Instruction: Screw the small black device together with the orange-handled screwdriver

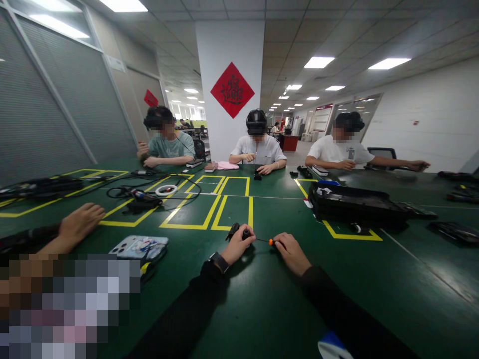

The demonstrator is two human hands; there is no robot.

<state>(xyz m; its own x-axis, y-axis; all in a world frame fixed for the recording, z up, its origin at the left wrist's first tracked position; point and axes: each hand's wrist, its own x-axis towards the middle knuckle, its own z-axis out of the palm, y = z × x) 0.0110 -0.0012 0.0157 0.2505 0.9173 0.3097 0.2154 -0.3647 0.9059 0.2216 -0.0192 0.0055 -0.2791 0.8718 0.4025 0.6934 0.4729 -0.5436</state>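
My left hand (pixel 236 245) is closed around a small black device (pixel 237 231) resting on the green table (pixel 262 299). My right hand (pixel 291 252) pinches the orange-tipped handle of a thin screwdriver (pixel 266 241). The screwdriver's shaft runs left, and its tip meets the black device. Both my forearms wear dark sleeves, and a watch sits on my left wrist.
A phone (pixel 139 247) lies at left beside another person's hand (pixel 79 223). A black tray (pixel 355 204) stands at right. Cables and a white ring (pixel 166 190) lie behind, among yellow tape lines. Three people sit across the table.
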